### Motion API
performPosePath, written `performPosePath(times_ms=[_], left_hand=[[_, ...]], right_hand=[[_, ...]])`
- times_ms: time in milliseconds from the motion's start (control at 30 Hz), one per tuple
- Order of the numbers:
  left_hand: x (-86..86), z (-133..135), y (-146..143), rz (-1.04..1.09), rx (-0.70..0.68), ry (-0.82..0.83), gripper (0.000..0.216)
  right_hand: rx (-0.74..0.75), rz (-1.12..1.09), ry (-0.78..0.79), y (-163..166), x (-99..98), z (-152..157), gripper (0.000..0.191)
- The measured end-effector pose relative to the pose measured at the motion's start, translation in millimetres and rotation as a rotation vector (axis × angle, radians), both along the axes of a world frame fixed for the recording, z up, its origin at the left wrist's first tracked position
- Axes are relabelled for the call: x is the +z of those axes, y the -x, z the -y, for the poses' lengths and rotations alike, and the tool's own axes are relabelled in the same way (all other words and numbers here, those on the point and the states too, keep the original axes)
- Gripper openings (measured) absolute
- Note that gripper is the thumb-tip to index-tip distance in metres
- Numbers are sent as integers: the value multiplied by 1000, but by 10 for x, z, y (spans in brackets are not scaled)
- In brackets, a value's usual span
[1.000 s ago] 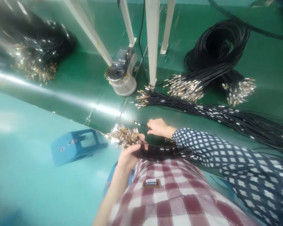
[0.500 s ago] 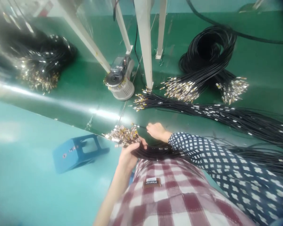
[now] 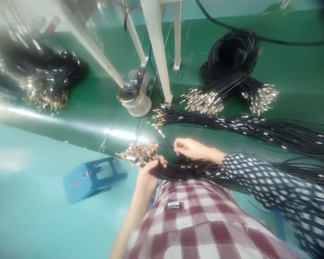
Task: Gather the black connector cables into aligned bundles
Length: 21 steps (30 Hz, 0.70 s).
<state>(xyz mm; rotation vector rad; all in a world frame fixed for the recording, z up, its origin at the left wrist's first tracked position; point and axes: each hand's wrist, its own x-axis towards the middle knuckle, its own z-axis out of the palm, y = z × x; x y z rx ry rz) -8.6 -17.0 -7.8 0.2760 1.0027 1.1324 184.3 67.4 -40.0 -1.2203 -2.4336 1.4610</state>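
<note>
Near my waist, my left hand [image 3: 148,174] is wrapped round a bundle of thin black cables [image 3: 183,172]. Their metal connector ends [image 3: 137,154] fan out past the fingers to the left. Just right of it, my right hand [image 3: 190,148] pinches a single black cable [image 3: 166,141], whose pale tip points up and left. The fingertips partly hide where that cable runs on. Beyond both hands lies a second long bundle of black cables [image 3: 218,122] on the green bench, its connectors at the left end.
A coiled black cable bundle [image 3: 232,61] lies at the back right. At centre stands a round grey device with a dark top [image 3: 135,100], beside white metal legs [image 3: 159,54]. Another cable heap [image 3: 51,79] is at far left. A blue stool [image 3: 94,176] rests on the floor.
My right hand has moved right, away from the left hand, and the single cable now slants up and left. My left hand keeps its hold on the bundle. The view has shifted slightly.
</note>
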Motion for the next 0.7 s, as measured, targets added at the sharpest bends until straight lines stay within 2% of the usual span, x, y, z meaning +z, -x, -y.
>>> performPosePath(times_ms=[133, 233, 300, 400, 467, 533, 600, 700], left_hand=[[22, -49, -11, -7, -26, 1, 38], [19, -62, -1, -2, -41, 33, 33], [16, -60, 7, -19, -41, 48, 27], [18, -53, 12, -48, -29, 30, 18], [21, -46, 10, -47, -16, 32, 16], [23, -36, 5, -28, -12, 54, 15], [24, -29, 0, 0, -11, 62, 17], [26, -41, -5, 15, -9, 42, 20]], right_hand=[[-89, -326, 330, -397, 149, 204, 23], [-66, -308, 378, -434, 207, 282, 24], [-58, -262, 280, -311, 292, 287, 26], [-117, -240, -13, -57, 444, 285, 28], [-122, -252, -160, 10, 479, 310, 25], [-81, -212, -213, -77, 433, 359, 24], [-56, -130, -203, -262, 352, 409, 23], [-101, -77, -160, -420, 319, 439, 23]])
